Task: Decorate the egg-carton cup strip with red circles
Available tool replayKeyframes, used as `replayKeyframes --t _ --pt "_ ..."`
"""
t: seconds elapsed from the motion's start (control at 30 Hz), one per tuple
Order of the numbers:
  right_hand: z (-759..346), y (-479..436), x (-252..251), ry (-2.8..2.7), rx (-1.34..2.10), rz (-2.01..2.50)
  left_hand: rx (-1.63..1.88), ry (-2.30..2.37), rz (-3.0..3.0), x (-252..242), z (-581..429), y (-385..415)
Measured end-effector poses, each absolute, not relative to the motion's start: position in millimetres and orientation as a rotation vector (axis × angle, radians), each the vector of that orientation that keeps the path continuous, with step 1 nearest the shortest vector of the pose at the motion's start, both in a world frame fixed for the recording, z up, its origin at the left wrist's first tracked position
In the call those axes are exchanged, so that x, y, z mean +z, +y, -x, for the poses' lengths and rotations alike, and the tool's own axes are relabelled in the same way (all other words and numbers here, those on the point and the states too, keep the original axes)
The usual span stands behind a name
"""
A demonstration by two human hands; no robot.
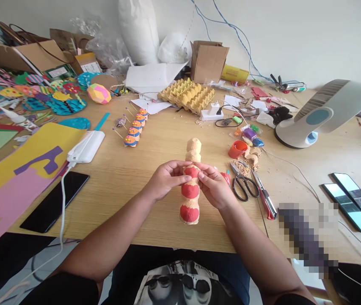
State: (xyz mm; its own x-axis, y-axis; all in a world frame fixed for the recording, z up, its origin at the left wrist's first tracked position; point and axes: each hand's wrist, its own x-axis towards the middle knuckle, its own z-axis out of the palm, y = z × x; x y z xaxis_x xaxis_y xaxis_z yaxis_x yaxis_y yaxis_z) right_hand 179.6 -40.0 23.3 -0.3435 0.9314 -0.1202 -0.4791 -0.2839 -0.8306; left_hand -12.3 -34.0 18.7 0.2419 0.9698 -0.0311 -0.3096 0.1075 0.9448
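Observation:
A bumpy strip cut from an egg carton (pixel 189 202) stands lengthwise before me, pale tan, with red clay patches on its three nearer bumps. My left hand (pixel 168 180) pinches it from the left, thumb beside the farthest red patch. From the right, my right hand (pixel 213 184) grips the same strip with thumb and fingertips. The far bumps show bare tan. Beyond, to the left, lies a finished-looking strip (pixel 136 128) coloured orange and blue, with several thin sticks poking out of it.
Right of my hands lie black-handled scissors (pixel 243 184), a box cutter (pixel 266 198), a red cup (pixel 238 149) and bags of coloured clay (pixel 252 134). A yellow egg tray (pixel 186 95) sits behind. At left are coloured sheets (pixel 15 182), a black phone (pixel 55 202) and a white power bank (pixel 86 147).

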Motion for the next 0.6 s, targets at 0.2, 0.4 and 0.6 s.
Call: replayKeyframes --t 0.2,0.4,0.6 --pt "-180.1 -41.5 29.1 -0.94 1.734 0.77 1.112 0.718 -0.961 23.1 10.1 -35.6" --pt "-178.1 -42.3 28.5 -1.016 1.619 0.836 1.101 0.724 -0.912 21.4 6.0 -37.7" --pt "-178.7 -43.4 29.0 -1.12 1.557 0.884 1.202 0.767 -0.963 15.4 1.4 -38.7"
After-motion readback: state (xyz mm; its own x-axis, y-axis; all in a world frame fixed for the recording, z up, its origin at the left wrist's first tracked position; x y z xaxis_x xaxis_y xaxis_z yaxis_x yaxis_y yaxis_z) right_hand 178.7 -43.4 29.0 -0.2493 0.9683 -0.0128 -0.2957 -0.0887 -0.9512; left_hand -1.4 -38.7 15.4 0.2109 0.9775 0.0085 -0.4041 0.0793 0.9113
